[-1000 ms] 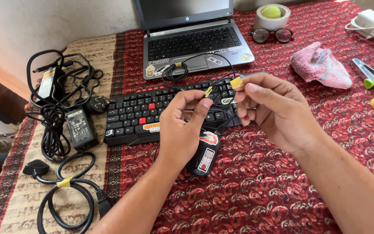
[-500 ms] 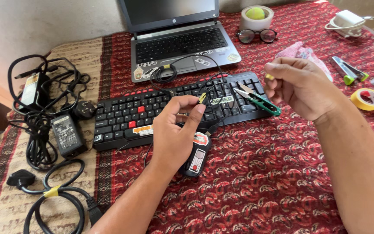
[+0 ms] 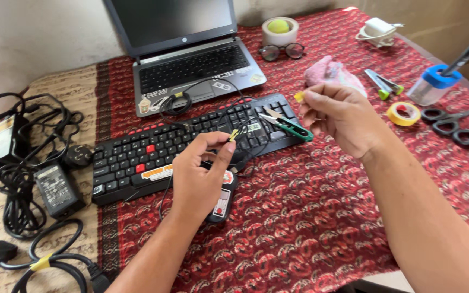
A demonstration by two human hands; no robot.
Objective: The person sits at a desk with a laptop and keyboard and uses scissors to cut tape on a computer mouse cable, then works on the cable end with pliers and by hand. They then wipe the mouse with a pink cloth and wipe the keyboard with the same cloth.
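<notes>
My left hand [image 3: 199,176] pinches a thin black cable whose tip, wrapped in yellow tape [image 3: 233,134], sticks up between thumb and forefinger. The hand hovers over a black mouse [image 3: 221,205] at the front edge of a black keyboard [image 3: 137,157]. My right hand [image 3: 346,116] is raised to the right of the keyboard with a small yellow piece of tape [image 3: 298,96] held at its fingertips. Green-handled snips [image 3: 291,126] lie on the keyboard's right end, between the two hands.
An open laptop [image 3: 191,65] stands behind the keyboard. Power adapters and tangled black cables [image 3: 28,163] fill the left. To the right lie a pink cloth [image 3: 329,70], a yellow tape roll [image 3: 403,114], black scissors [image 3: 451,122] and a blue-lidded jar [image 3: 429,87]. Glasses [image 3: 281,51] sit at the back.
The hands, close together over the keyboard a second ago, have parted. My right hand moved right with the yellow piece, and the snips now lie on the keyboard.
</notes>
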